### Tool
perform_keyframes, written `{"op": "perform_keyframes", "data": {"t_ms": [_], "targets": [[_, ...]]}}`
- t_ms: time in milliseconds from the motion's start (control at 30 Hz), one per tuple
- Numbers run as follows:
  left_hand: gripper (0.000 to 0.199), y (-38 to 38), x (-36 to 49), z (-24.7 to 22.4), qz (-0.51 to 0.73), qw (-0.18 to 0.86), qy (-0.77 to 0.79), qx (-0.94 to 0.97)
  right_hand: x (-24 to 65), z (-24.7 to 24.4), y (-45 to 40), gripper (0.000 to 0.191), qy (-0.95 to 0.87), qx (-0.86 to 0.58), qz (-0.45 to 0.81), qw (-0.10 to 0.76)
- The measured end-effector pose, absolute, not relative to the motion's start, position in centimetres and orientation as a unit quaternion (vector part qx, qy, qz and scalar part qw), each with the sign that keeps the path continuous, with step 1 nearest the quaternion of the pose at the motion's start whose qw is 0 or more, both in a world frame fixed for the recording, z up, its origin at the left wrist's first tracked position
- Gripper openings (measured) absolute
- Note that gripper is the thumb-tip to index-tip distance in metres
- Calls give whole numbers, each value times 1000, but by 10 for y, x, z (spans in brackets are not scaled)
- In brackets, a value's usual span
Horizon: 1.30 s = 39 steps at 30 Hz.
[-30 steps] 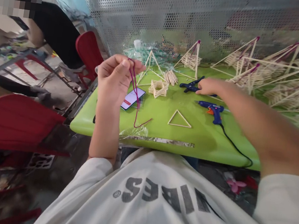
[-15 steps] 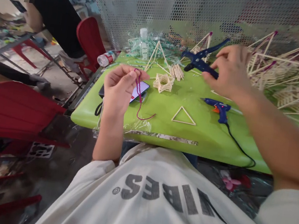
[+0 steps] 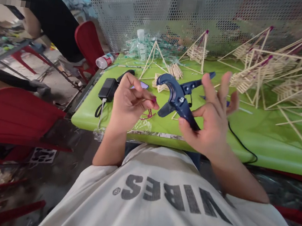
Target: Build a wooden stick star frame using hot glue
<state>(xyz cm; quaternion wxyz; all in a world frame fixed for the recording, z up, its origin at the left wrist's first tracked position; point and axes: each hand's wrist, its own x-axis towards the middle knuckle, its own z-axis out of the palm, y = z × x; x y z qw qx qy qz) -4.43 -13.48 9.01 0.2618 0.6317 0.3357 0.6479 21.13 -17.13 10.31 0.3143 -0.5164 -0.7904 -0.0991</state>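
Note:
Purple string (image 3: 150, 115) is pinched between the thumb and fingers of my left hand (image 3: 132, 102), its loose end hanging over the green table. My right hand (image 3: 214, 116) grips a dark blue cutter (image 3: 179, 99) by its handles, with the jaws apart and pointing at my left fingertips. Behind the cutter, a star-shaped stack of sticks (image 3: 162, 87) is partly hidden. A stick triangle (image 3: 175, 115) shows only in part below the cutter. The blue glue gun is mostly covered by my right hand.
Stick frames with purple tips (image 3: 264, 65) crowd the right of the green table (image 3: 282, 155). A clear bottle (image 3: 141, 46), bundled sticks (image 3: 175, 71) and a black power block (image 3: 108, 89) stand further left. Red chairs (image 3: 13, 114) and a person in black (image 3: 54, 21) are at left.
My right hand has brought the cutter left and nearer, up to my left hand. My left hand has moved slightly right and lower with the string.

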Motion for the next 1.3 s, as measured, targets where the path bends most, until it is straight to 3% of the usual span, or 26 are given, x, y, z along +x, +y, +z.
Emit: {"op": "perform_keyframes", "data": {"t_ms": [100, 200, 400, 567, 833, 1033, 1200, 1300], "targets": [[71, -146, -41, 94, 645, 240, 353, 634, 212, 91, -169, 28, -768, -491, -136, 390], [58, -157, -36, 98, 659, 221, 343, 632, 210, 79, -170, 31, -734, -474, -159, 459], [42, -167, -26, 100, 681, 170, 354, 618, 194, 77, -185, 34, -698, -578, -170, 387], [34, -169, -26, 98, 668, 153, 371, 627, 189, 73, -189, 34, -691, -586, -185, 380], [19, -172, -41, 103, 597, 182, 419, 660, 177, 39, -168, 43, -610, -505, -302, 530], [15, -173, -45, 106, 580, 197, 430, 663, 177, 35, -173, 46, -620, -574, -286, 452], [10, -176, -43, 104, 564, 160, 447, 676, 173, 30, -171, 52, -599, -548, -290, 507], [23, -174, -40, 99, 564, 150, 447, 678, 171, 34, -176, 41, -625, -598, -263, 428]]}}
